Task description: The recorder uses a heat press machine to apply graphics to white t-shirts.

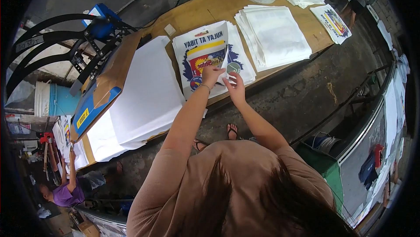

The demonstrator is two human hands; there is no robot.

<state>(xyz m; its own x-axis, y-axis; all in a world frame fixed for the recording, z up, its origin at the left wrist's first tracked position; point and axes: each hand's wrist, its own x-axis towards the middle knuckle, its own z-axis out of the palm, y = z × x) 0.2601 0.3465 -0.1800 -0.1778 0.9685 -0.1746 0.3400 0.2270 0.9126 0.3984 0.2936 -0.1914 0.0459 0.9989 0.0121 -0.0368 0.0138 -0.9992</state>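
Left hand (211, 76) lying over printed bag (204, 48), fingers at its raised edge, can't tell if pinching; right hand (236, 89) curling just beside, fingers spread, forearm angling inward. Bag resting on stack (247, 71), wooden table (199, 7) supporting.

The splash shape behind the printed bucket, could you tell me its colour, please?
The splash shape is dark blue, clearest in the head view.
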